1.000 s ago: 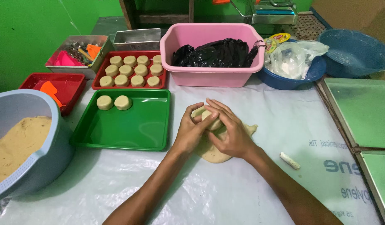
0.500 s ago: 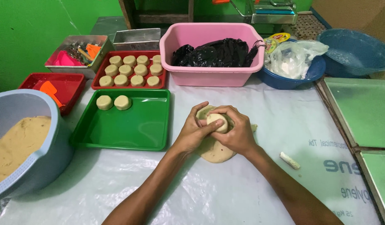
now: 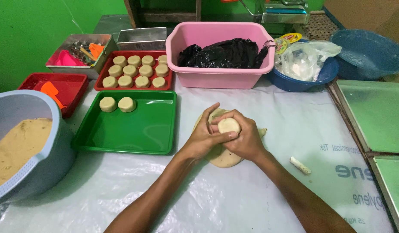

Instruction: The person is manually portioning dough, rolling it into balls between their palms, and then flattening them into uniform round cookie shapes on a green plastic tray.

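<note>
Two dough pucks (image 3: pixel 117 104) on the green tray (image 3: pixel 134 129), eleven pucks (image 3: pixel 137 72) on the red tray (image 3: pixel 100 84).

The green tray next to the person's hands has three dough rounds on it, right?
Not quite: the head view shows only two dough rounds on the green tray, side by side in its far left corner. The rest holds: the tray does lie beside the hands, the left hand and the right hand, which are cupped around a dough ball.
</note>
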